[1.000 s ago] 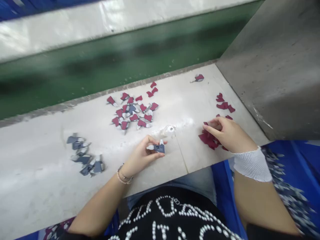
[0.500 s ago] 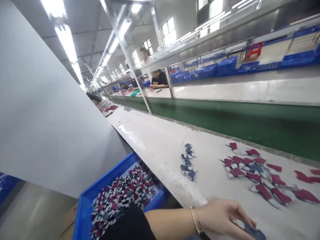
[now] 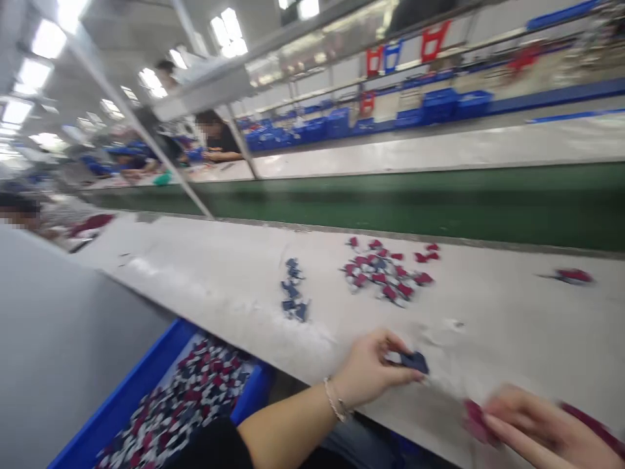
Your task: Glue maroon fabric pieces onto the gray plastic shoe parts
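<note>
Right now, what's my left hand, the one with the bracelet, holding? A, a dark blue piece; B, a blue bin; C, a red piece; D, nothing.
A: the left hand grips a dark blue piece at its fingertips, just above the tabletop.

You've got a green conveyor belt (image 3: 390, 202) running across your view, with a steel upright (image 3: 146, 137) slanting down toward it on the left. Beyond the belt, a co-worker in a black top (image 3: 219, 137) sits at the far bench, and more people work further along. Blue plastic crates (image 3: 439, 105) line the shelf behind, below red and blue racks (image 3: 434, 39). Strip lights (image 3: 49, 39) run along the ceiling. Down on your left, a grey panel (image 3: 63, 326) stands beside a blue bin (image 3: 141, 365) heaped with mixed maroon, white and navy pieces.
</note>
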`<move>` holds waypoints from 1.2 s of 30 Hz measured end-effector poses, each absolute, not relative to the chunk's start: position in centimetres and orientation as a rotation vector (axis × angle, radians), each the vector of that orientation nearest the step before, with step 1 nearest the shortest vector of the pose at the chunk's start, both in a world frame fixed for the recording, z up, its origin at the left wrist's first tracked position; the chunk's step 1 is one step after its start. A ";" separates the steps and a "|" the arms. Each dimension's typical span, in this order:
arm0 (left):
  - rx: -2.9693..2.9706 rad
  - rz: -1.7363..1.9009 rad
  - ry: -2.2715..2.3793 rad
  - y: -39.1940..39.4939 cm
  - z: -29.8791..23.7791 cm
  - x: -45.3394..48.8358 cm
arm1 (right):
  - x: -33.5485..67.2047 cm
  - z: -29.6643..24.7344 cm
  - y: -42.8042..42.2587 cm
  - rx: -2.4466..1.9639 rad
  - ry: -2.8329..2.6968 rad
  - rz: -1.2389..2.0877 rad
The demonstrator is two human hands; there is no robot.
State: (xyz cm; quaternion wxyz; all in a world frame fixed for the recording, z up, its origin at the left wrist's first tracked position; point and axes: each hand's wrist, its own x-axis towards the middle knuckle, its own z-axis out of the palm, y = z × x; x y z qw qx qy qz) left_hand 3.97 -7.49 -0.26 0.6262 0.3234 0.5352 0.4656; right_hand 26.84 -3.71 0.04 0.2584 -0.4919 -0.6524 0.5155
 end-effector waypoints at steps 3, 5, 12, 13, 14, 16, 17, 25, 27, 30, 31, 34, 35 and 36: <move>0.861 1.089 1.223 -7.2 0.3 3.9 | 27.0 2.5 -4.7 -1.340 -1.593 1.796; 0.934 1.113 1.207 -7.1 0.1 3.7 | 25.9 4.0 -4.5 -1.284 -1.576 1.859; 1.288 1.313 1.299 -7.1 -1.0 3.4 | 23.2 4.5 -3.9 -1.285 -1.525 1.855; 1.316 1.320 1.293 -7.1 -1.1 3.3 | 23.1 4.4 -3.8 -1.278 -1.537 1.869; 1.335 1.318 1.284 -7.0 -1.2 3.2 | 23.0 4.4 -3.6 -1.275 -1.549 1.879; 1.369 1.296 1.266 -6.8 -1.3 2.9 | 22.8 4.5 -3.1 -1.281 -1.559 1.881; 1.389 1.280 1.266 -6.8 -1.4 2.8 | 22.7 4.5 -2.9 -1.287 -1.556 1.880; 1.619 1.275 1.239 -6.5 -1.6 2.5 | 22.2 4.4 -2.5 -1.318 -1.452 1.899; 1.652 1.283 1.227 -6.5 -1.6 2.6 | 22.2 4.3 -2.5 -1.324 -1.440 1.900; 1.691 1.310 1.211 -6.4 -1.5 2.7 | 22.3 4.0 -2.5 -1.335 -1.432 1.882; 1.701 1.317 1.206 -6.4 -1.5 2.7 | 22.3 4.0 -2.5 -1.341 -1.433 1.869; 1.724 1.324 1.196 -6.5 -1.4 2.7 | 22.4 3.7 -2.4 -1.359 -1.445 1.841; 1.734 1.325 1.192 -6.5 -1.4 2.7 | 22.5 3.6 -2.4 -1.363 -1.453 1.837; 1.744 1.329 1.186 -6.5 -1.4 2.7 | 22.5 3.6 -2.4 -1.367 -1.463 1.837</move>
